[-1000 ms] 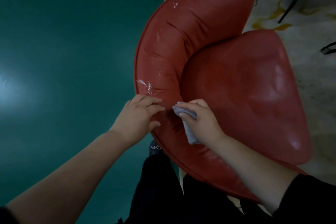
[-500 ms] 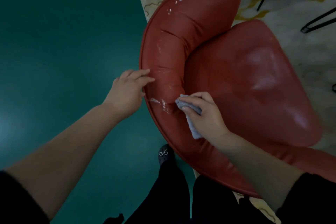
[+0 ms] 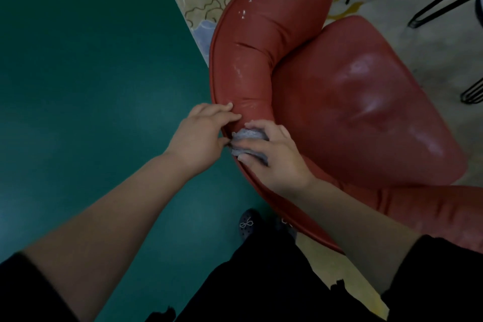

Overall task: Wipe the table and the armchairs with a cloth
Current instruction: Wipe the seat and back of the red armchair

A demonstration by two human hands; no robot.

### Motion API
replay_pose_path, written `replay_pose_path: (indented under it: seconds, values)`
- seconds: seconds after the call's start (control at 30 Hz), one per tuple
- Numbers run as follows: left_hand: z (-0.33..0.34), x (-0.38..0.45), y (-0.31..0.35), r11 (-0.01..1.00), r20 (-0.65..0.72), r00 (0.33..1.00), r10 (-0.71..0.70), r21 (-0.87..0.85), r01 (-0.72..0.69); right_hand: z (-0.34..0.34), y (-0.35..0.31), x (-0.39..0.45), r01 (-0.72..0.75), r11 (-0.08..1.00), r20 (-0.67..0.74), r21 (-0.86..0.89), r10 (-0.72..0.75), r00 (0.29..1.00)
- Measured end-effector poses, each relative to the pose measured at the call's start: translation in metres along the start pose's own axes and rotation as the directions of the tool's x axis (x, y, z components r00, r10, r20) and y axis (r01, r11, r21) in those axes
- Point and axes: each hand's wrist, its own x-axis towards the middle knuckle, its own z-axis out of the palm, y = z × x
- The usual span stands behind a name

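A red leather armchair fills the right half of the view, its curved backrest rim running down the middle. My right hand grips a crumpled grey cloth and presses it on the rim of the backrest. My left hand lies right beside it on the outer edge of the rim, fingers stretched over the leather, thumb touching the cloth. Wet streaks shine on the backrest above the hands.
Green floor spreads to the left. A patterned rug lies under the chair. Black metal legs of other furniture stand at the top right. My dark shoe and black trousers are below the chair's edge.
My right hand has slid the cloth outward onto the rim, towards my left hand. The left hand has shifted down the rim and now touches the cloth.
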Motion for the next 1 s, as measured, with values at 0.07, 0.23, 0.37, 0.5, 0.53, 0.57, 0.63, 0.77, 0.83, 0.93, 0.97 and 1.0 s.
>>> replay_pose_path:
  seconds: [0.07,0.23,0.37,0.5,0.53,0.57,0.63,0.77,0.83,0.93,0.97,1.0]
  values:
    - [0.001,-0.003,0.000,1.000,0.005,1.000,0.000,0.009,0.000,0.000,0.002,0.001,0.024,0.997,0.019,-0.073,-0.022,1.000]
    - [0.003,-0.005,-0.002,1.000,0.010,1.000,0.002,0.023,-0.002,-0.007,0.009,0.005,0.083,0.994,0.073,-0.067,-0.078,0.994]
    - [0.005,-0.007,-0.001,1.000,0.008,1.000,0.006,0.013,-0.006,-0.012,0.016,0.000,0.038,0.998,0.072,-0.042,-0.035,0.997]
    - [0.006,-0.007,0.000,1.000,0.009,1.000,0.007,-0.010,-0.007,-0.023,0.026,-0.010,-0.130,0.987,-0.009,0.098,0.132,0.991]
    - [0.007,-0.006,0.000,1.000,0.004,1.000,0.005,-0.020,-0.005,-0.025,0.027,-0.010,-0.165,0.976,-0.053,0.144,0.174,0.983]
    - [0.007,-0.006,0.000,1.000,-0.001,1.000,0.006,-0.028,-0.006,-0.024,0.025,-0.009,-0.175,0.970,-0.098,0.172,0.193,0.976]
    - [0.009,-0.006,-0.001,0.999,-0.010,1.000,0.011,-0.043,-0.011,-0.018,0.017,-0.005,-0.136,0.971,-0.135,0.195,0.164,0.977]
    - [0.011,-0.008,-0.004,0.995,-0.012,1.000,-0.006,-0.102,0.005,-0.004,0.010,-0.001,-0.093,0.984,-0.040,0.153,0.101,0.994]
    - [0.012,-0.008,-0.006,0.993,-0.006,1.000,-0.006,-0.118,0.005,-0.007,0.021,-0.002,-0.088,0.992,-0.024,0.091,0.090,0.996]
    - [0.010,-0.005,-0.008,0.992,0.003,1.000,-0.002,-0.125,0.002,-0.018,0.039,-0.006,-0.159,0.984,-0.054,0.079,0.163,0.985]
    - [0.009,-0.004,-0.009,0.991,0.004,1.000,-0.008,-0.130,0.008,-0.021,0.042,-0.006,-0.199,0.975,-0.065,0.098,0.206,0.976]
    - [0.008,-0.003,-0.009,0.991,0.002,1.000,-0.014,-0.134,0.014,-0.022,0.042,-0.006,-0.226,0.966,-0.075,0.128,0.236,0.969]
